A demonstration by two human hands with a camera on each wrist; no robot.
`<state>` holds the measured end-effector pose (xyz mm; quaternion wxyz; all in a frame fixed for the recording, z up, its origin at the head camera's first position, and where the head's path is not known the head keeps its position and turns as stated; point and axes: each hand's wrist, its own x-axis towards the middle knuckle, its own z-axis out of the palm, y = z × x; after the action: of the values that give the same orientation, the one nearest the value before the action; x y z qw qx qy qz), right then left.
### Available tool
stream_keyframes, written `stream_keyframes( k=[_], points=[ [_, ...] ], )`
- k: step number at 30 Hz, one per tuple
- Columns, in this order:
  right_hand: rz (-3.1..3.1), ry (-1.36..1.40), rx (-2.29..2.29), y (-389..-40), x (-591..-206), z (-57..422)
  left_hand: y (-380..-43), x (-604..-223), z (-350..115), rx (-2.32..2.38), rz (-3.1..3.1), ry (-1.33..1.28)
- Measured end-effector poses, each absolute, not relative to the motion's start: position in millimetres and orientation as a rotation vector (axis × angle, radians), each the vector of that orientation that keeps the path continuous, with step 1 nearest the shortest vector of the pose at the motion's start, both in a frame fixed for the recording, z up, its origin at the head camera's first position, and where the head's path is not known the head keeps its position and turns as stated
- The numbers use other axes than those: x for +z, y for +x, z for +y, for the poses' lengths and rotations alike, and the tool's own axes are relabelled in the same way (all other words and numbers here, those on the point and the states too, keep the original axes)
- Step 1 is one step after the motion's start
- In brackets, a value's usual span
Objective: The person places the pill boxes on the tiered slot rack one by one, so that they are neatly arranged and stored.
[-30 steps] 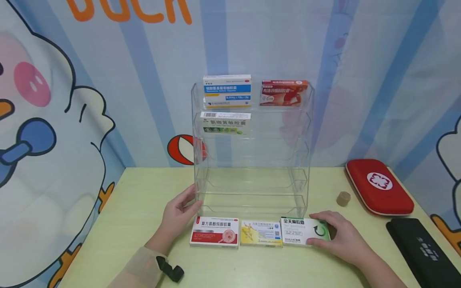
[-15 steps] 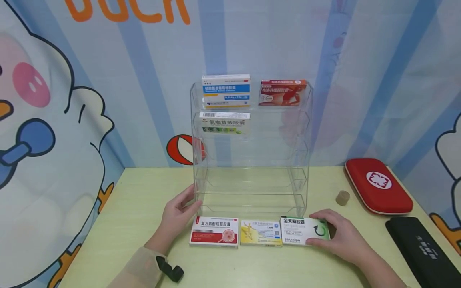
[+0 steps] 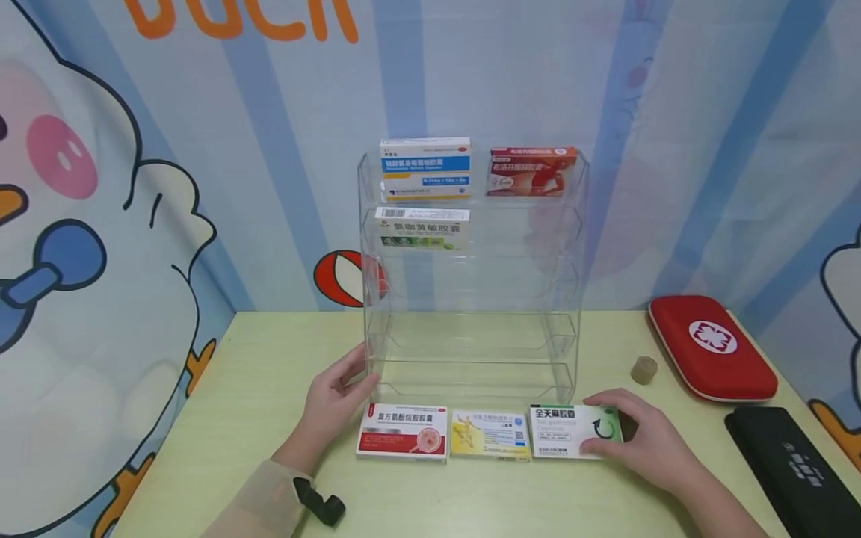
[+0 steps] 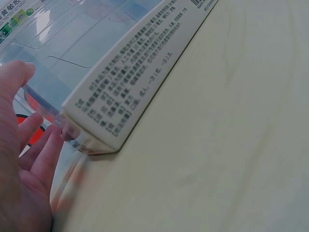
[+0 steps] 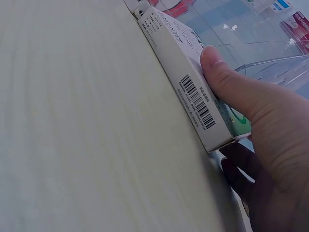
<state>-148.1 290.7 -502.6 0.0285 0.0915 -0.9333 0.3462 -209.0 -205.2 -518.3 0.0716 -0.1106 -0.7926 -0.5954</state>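
Observation:
A clear tiered display rack (image 3: 471, 362) stands on the table. My left hand (image 3: 334, 396) holds its lower left side, the thumb at the front and the other fingers farther back. In front of the rack lie a red-and-white medicine box (image 3: 401, 433), a yellow-and-white medicine box (image 3: 491, 436) and a green-and-white medicine box (image 3: 568, 432). My right hand (image 3: 642, 441) pinches the right end of the green-and-white box. In the right wrist view the thumb lies over the top of this medicine box (image 5: 193, 96), whose barcode side shows; the other fingers are partly hidden behind it.
On the upper tiers stand a blue-and-white box (image 3: 425, 170), a red box (image 3: 531, 173) and a green-printed white box (image 3: 421, 230). To the right are a small brown cylinder (image 3: 643, 370), a red zip case (image 3: 713, 347) and a black pouch (image 3: 794, 463).
My right hand and the green-and-white box have shifted very slightly right, away from the yellow-and-white box. The left hand keeps its place on the rack.

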Motion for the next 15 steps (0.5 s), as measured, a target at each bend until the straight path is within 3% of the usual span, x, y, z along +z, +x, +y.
stream_keyframes(
  k=[15],
  points=[
    [-2.909,0.232,1.129,-149.1,-491.4,298.3,-207.6,-516.5,-202.6,-1.771,-2.417,-0.278]
  ],
)
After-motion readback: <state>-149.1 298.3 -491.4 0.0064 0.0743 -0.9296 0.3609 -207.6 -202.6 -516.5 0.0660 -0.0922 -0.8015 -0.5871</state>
